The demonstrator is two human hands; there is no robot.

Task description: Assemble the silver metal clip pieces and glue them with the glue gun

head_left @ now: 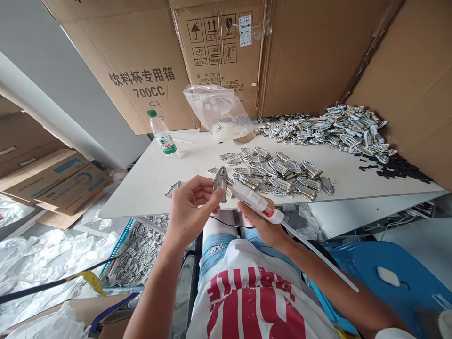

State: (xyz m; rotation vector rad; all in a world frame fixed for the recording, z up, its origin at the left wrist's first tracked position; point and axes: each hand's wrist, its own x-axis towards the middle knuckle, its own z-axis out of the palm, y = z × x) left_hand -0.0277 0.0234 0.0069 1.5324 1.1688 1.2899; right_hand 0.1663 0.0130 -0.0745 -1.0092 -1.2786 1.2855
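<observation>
Glue gun point(256, 203) in the right hand point(263, 223), fingers wrapped round it, points its nozzle at the clip point(221, 181) pinched by the left hand point(189, 207) at 10 o'clock, above the bench point(197, 162) edge; steadying the clip should keep glue neat.

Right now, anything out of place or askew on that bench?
Mostly orderly. One metal piece lies alone at the table's front edge, overhanging slightly, apart from the main pile. Small black scraps are scattered at the right end. Water bottle stands upright.
</observation>
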